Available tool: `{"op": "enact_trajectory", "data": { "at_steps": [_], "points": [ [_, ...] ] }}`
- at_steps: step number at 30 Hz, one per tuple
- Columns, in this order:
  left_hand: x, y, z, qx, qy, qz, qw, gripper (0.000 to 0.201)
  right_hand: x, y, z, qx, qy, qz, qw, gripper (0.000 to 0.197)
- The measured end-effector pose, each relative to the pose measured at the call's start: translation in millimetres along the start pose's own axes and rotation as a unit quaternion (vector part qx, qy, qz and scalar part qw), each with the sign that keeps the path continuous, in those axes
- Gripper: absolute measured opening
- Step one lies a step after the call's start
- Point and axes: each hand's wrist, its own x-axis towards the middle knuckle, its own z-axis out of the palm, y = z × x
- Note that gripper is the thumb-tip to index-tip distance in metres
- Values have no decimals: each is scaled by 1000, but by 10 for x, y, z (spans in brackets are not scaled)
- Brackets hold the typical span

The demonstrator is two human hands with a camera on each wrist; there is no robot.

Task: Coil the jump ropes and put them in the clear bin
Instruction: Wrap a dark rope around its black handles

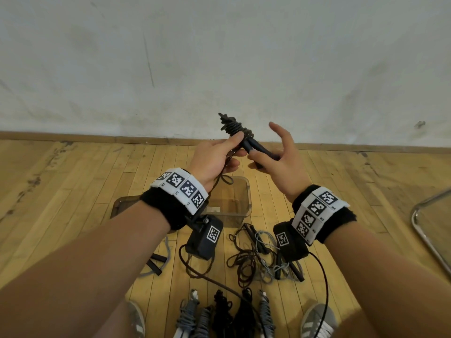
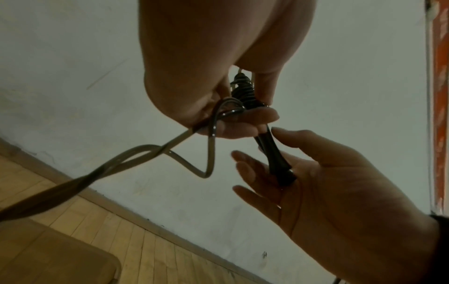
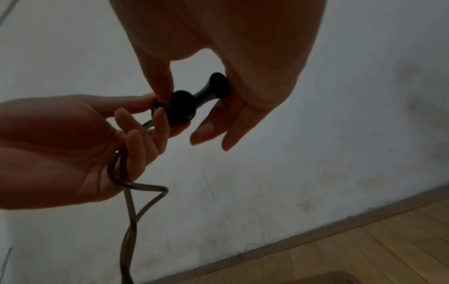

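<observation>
Grey and black coiled bundles (image 1: 219,315) nearest, in a row on the wooden floor (image 1: 73,191) between two shoes (image 1: 317,320); wound already, yet not placed in the bin. Just beyond, tangled ropes (image 1: 253,259), brown and grey, lying in one loose heap with their handles, seemingly not yet started. To the left of these, one more pair of black handles (image 1: 156,262) with a grey cord, also uncoiled.

Farther, the clear bin (image 1: 247,191), standing open on the floor under the hands; no rope to see inside, only small pale patches at the bottom.

Above the bin, held in the air, the dark jump rope (image 1: 234,129): many tight turns wound round the top of its two handles (image 1: 258,147). Left hand (image 1: 212,157) closed round the wound part and the cord, with a loose tail (image 2: 170,151) hanging down from the palm. Right hand (image 1: 285,162) holding the lower ends of the handles under the thumb, other fingers spread and straight. Probably near the end of this coil, the tail left to wrap.

Farthest, the pale wall (image 1: 219,57).

By judgement, well under way: several ropes coiled, several left, none in the bin.

No brand or readable words anywhere; only black-and-white square code tags on the wristbands (image 1: 180,186).
</observation>
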Motion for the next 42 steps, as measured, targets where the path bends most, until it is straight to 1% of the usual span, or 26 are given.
{"op": "enact_trajectory", "data": {
  "at_steps": [2, 3, 5, 6, 7, 8, 12, 15, 17, 20, 22, 24, 27, 30, 34, 37, 39, 42],
  "points": [
    [-11, -6, 5, 22, -25, 9, 999, 30, -3, -5, -20, 10, -15, 44, 999, 76],
    [-20, -14, 10, 38, -31, 17, 999, 30, -17, -15, -17, -1, -38, 50, 998, 70],
    [-33, -29, 10, 72, -37, 39, 996, 30, -29, -25, -6, -21, -93, 31, 995, 44],
    [-35, -33, 4, 86, -39, 47, 994, 31, -30, -24, -5, -23, -108, 19, 994, 31],
    [-35, -33, -2, 98, -43, 50, 993, 31, -29, -33, -8, -20, -115, 9, 993, 23],
    [-36, -31, -9, 108, -47, 48, 992, 32, -23, -36, -16, -24, -112, -2, 993, 22],
    [-26, -43, -11, 154, -40, 47, 986, 34, -28, -101, -58, -97, -58, -45, 993, 39],
    [-18, -56, -10, 168, -21, 49, 984, 27, -12, -88, -92, -150, -24, -54, 987, 48],
    [-17, -67, -5, 156, -21, 41, 987, 20, 0, -53, -110, -188, -5, -58, 980, 51],
    [-34, -54, 17, 113, -22, 25, 993, 16, 9, -26, -103, -277, 29, -80, 957, 55],
    [-42, -33, 30, 97, -15, 41, 994, 20, 3, -24, -74, -327, 48, -98, 939, 56],
    [-57, -16, 47, 86, -13, 57, 995, 18, 1, -21, -49, -356, 57, -106, 927, 56],
    [-94, -4, 61, 71, -15, 52, 996, 16, -2, 7, -16, -389, 66, -117, 911, 58],
    [-118, 6, 61, 55, -13, 48, 997, 18, -6, 48, 24, -384, 53, -129, 913, 56],
    [-100, 1, 29, 42, -1, 25, 999, 24, -19, 56, 75, -334, 31, -110, 936, 47],
    [-93, -24, 16, 34, 1, 12, 999, 30, -50, 66, 98, -301, 3, -118, 946, 48],
    [-93, -25, 7, 32, 11, 3, 999, 37, -77, 74, 130, -276, -14, -124, 953, 46],
    [-96, -24, 0, 30, 25, 2, 999, 43, -85, 97, 153, -255, -38, -134, 957, 46]
  ]
}}
